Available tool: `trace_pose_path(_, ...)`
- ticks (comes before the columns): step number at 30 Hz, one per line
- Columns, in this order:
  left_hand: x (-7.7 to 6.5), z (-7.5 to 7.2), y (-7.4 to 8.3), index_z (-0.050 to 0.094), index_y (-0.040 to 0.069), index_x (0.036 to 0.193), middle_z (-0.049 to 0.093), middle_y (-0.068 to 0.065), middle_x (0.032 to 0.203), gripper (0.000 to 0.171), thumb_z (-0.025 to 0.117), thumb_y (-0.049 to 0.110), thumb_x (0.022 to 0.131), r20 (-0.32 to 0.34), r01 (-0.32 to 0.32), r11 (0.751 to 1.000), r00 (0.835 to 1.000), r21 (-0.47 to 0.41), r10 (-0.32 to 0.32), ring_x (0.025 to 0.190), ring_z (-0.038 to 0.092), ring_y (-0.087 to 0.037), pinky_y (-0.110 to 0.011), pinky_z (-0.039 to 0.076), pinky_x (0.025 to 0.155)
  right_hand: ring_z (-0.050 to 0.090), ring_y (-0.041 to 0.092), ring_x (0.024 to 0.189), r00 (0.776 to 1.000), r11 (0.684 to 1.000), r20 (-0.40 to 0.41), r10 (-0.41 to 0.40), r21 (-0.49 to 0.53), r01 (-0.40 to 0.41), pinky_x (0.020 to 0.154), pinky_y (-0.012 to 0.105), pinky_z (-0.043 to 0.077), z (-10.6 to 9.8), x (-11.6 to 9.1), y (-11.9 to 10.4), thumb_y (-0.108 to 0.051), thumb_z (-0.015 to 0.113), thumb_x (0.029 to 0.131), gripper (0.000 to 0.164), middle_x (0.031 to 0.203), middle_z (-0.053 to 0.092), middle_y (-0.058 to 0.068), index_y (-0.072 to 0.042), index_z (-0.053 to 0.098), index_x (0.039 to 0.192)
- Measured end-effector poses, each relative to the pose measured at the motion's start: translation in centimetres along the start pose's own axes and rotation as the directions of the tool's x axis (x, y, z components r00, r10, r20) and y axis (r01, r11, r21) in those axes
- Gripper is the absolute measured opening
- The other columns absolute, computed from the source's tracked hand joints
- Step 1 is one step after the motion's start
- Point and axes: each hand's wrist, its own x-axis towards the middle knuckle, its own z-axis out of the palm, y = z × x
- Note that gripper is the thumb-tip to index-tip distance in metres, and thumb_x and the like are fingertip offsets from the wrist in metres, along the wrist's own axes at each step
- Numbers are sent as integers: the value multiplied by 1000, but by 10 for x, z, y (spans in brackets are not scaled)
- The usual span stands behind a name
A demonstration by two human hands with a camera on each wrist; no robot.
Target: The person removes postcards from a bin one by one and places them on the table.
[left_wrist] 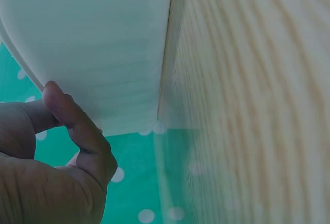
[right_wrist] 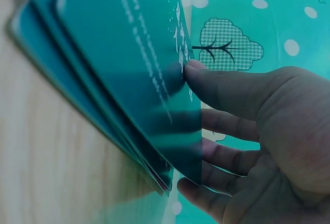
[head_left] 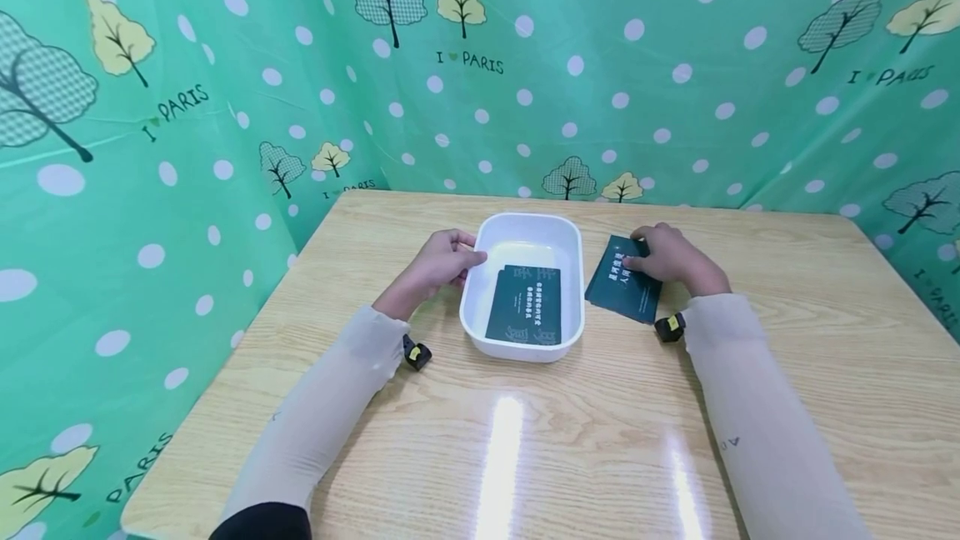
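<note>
A white plastic tray (head_left: 471, 319) stands on the table, and dark green printed cards (head_left: 517, 323) lie inside it. My left hand (head_left: 446, 261) pinches the tray's left rim; in the left wrist view the thumb (left_wrist: 77, 118) bends against the tray wall (left_wrist: 103, 54). Just right of the tray, my right hand (head_left: 671, 257) grips a dark green card with white lettering (head_left: 611, 286) by its right edge. The right wrist view shows this card (right_wrist: 129, 80) between thumb and fingers, with several similar cards (right_wrist: 67, 80) fanned beneath it.
The wood-grain table (head_left: 600, 440) extends to both sides and toward the front. A green polka-dot cloth (head_left: 480, 132) with trees hangs behind the table and along its left side. Small black devices (head_left: 670, 327) with yellow labels are on both wrists.
</note>
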Motion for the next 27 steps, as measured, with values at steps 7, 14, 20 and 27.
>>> trace_pose_path(7,-1,0,2,54,3,119,62,-16,95,33,69,14,91,-1,-1,1000,1000,-4,1,62,57,-17,-29,53,53,43,40,107,1000,1000,2,6,9,-6,96,58,39,2,1,-1,-27,59,99,58,131,40,32,9,39,141)
trace_pose_path(14,-1,0,2,54,4,118,62,-16,95,32,68,15,92,-3,4,1000,1000,0,-4,62,57,-16,-28,53,52,39,44,113,1000,999,12,4,-32,-4,100,61,33,4,2,0,-27,58,99,58,132,39,34,11,41,139)
trace_pose_path(20,-1,0,2,54,4,118,62,-16,96,32,68,15,92,1,5,1000,1000,2,-5,62,57,-16,-28,52,52,39,44,111,1000,999,10,-2,-45,2,98,61,35,4,2,0,-24,59,98,55,129,42,33,11,44,137)
trace_pose_path(27,-1,0,2,54,4,118,63,-15,95,32,69,15,91,-1,5,1000,1000,8,-5,62,57,-17,-29,52,53,40,43,111,1000,999,12,-1,-39,1,98,61,36,4,1,-1,-23,57,99,52,130,42,33,10,44,137)
